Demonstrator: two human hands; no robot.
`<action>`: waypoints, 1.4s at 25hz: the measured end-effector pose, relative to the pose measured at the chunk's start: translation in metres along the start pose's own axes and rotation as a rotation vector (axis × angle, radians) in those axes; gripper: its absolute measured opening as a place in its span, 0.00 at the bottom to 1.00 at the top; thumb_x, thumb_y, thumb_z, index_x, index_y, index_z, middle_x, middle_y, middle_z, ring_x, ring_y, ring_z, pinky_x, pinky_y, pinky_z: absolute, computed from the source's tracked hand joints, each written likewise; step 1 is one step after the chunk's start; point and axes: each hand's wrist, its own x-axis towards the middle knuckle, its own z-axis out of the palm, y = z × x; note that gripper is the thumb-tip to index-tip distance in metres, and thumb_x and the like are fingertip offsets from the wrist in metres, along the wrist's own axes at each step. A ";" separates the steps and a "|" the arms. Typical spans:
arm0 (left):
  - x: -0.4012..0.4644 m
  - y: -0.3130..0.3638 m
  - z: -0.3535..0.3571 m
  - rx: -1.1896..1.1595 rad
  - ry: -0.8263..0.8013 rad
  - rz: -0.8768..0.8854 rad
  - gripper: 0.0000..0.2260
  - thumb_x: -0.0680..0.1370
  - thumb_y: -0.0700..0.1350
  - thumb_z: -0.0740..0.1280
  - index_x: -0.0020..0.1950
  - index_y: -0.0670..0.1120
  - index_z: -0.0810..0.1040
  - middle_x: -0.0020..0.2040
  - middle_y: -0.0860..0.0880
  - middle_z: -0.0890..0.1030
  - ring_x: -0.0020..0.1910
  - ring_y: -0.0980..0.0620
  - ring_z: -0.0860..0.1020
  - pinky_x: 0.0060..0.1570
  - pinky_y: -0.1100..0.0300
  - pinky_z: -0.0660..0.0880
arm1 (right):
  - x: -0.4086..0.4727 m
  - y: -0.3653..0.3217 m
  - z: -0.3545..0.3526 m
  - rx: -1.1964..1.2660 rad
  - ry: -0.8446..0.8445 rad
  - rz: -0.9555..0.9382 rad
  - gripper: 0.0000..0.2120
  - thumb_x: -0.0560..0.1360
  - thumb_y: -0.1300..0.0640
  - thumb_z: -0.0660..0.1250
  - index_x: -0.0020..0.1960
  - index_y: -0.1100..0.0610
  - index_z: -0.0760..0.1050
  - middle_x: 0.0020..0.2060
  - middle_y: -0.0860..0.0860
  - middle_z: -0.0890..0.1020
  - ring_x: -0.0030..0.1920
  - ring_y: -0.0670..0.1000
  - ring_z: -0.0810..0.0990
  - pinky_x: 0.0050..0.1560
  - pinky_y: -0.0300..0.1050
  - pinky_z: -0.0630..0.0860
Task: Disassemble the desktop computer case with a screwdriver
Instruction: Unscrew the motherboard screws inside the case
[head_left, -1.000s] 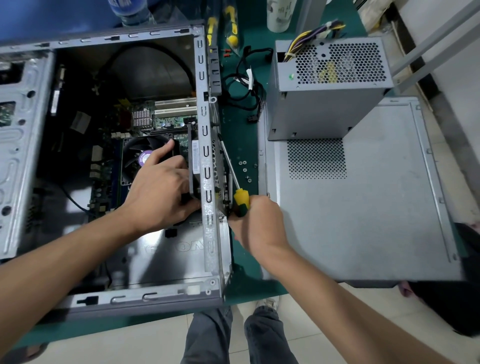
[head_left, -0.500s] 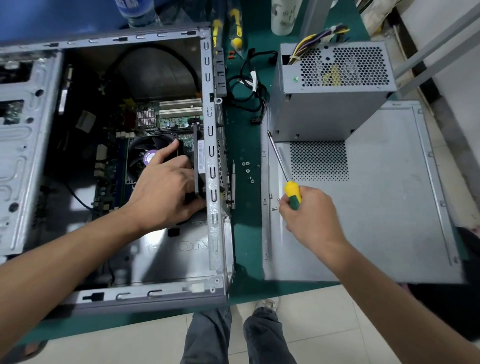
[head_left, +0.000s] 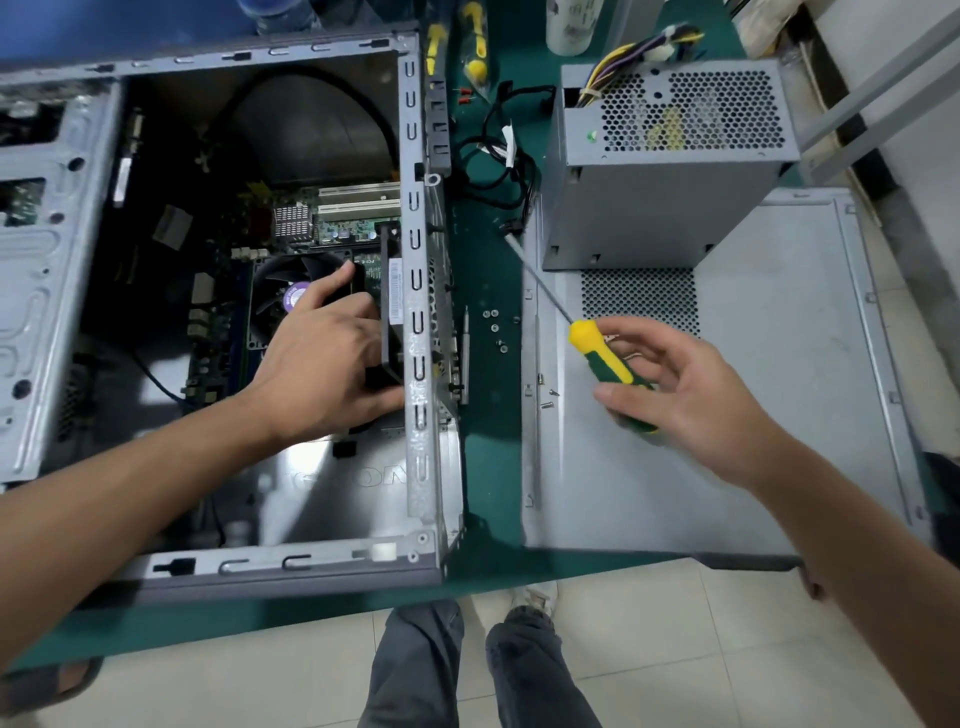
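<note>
Now the open case (head_left: 415, 291) lies on its side at the left of the green worktop (head_left: 488, 467), its cavity facing up. Inside it, the left hand (head_left: 322, 364) has fingers curled round a dark upright part (head_left: 390, 291) standing just inside the case's right wall; what that part is cannot be told. The right hand (head_left: 691, 400) is out over the removed side panel (head_left: 753, 415), well right of the case, its fingers loosened round the screwdriver (head_left: 608, 364); thumb and fingertips touch the green-and-yellow handle, so the hold looks light, perhaps a release onto the panel. The screwdriver's long axis runs diagonally, tip up and to the left toward the gap between case and panel, handle down and right into the palm. The tool therefore points back toward the case wall, and the left hand is much the nearer to the work there. Loose screws (head_left: 493, 327) lie on the worktop between case and panel. A power supply (head_left: 670, 161) stands on the panel's far end.
</note>
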 end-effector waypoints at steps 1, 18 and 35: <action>0.000 0.000 0.000 -0.001 -0.001 0.001 0.38 0.78 0.71 0.43 0.36 0.46 0.83 0.33 0.48 0.80 0.44 0.42 0.80 0.74 0.58 0.48 | 0.000 0.004 -0.005 0.080 0.014 -0.003 0.20 0.74 0.67 0.71 0.59 0.46 0.79 0.47 0.50 0.83 0.38 0.49 0.80 0.36 0.47 0.78; 0.004 0.007 -0.001 0.029 0.067 0.036 0.24 0.73 0.59 0.59 0.35 0.41 0.83 0.37 0.39 0.81 0.49 0.40 0.75 0.65 0.49 0.59 | 0.014 0.028 -0.026 0.113 -0.046 0.108 0.21 0.61 0.44 0.79 0.47 0.57 0.85 0.34 0.56 0.84 0.23 0.47 0.71 0.21 0.32 0.64; 0.002 0.002 0.005 -0.013 0.053 0.041 0.26 0.73 0.60 0.59 0.39 0.40 0.85 0.38 0.39 0.82 0.51 0.45 0.70 0.66 0.47 0.60 | 0.020 0.029 -0.026 0.133 -0.049 0.115 0.23 0.57 0.44 0.79 0.46 0.58 0.85 0.32 0.55 0.82 0.22 0.47 0.71 0.19 0.31 0.64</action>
